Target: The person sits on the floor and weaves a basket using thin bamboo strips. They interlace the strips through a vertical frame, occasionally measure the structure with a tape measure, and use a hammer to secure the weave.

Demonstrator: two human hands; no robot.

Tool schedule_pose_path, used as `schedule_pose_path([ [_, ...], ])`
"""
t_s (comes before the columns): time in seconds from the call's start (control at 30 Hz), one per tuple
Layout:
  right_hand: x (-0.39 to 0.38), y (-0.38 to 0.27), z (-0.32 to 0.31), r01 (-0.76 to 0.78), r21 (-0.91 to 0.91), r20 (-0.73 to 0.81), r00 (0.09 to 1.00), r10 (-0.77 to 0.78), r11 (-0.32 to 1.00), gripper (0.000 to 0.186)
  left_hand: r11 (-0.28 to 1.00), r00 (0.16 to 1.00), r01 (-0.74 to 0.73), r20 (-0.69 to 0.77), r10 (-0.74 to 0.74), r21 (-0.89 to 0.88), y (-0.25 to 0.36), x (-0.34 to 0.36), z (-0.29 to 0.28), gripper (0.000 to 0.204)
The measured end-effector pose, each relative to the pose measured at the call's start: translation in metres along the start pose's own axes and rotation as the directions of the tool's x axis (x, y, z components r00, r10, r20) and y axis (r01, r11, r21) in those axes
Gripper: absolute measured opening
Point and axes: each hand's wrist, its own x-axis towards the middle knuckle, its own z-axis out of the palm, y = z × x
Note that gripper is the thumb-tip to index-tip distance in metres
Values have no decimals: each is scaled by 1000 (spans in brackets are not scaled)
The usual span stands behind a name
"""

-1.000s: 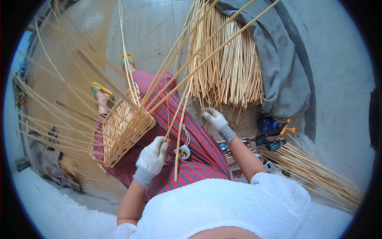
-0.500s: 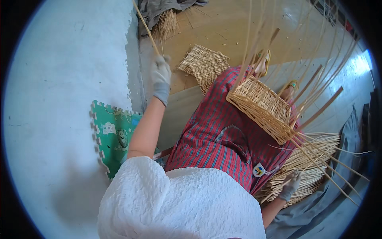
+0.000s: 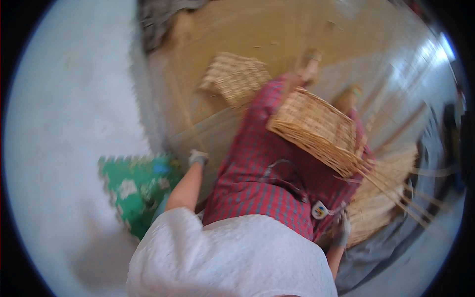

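A half-woven wicker basket [image 3: 311, 129] lies across my lap, tilted, with long upright rods rising from it, smeared by motion. My left hand [image 3: 198, 158], in a pale glove with a grey cuff, is low beside my left thigh. It is closed on a thin wicker rod [image 3: 187, 111], which runs up and away from it, blurred. Down by my right hip is my gloved right hand [image 3: 340, 230], beside a bundle of pale wicker rods [image 3: 378, 208]. Blur hides its fingers and anything in them.
Woven wicker panels [image 3: 237, 76] lie on the floor ahead. A green foam mat [image 3: 136, 190] leans at my left near the white wall [image 3: 69, 123]. Grey cloth [image 3: 166, 17] is at the far left, and more dark cloth [image 3: 376, 262] lies under the bundle. Loose rod ends stick out right of the basket.
My left hand has come down and closer to me, bringing the rod along. My right hand has shifted slightly left, nearer my hip. The whole view has moved and blurred.
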Motion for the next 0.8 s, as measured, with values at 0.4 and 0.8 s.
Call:
schedule_pose_path([
  [0.4, 106, 134, 2, -371, -800, -510, 835, -208, 472, 59, 194, 413, -555, -65, 909, -809, 181, -250, -114, 44],
  [0.8, 157, 2, -35, -457, -643, -764, 437, -475, 615, 37, 356, 407, -543, 132, 904, -760, 170, -208, -127, 48],
])
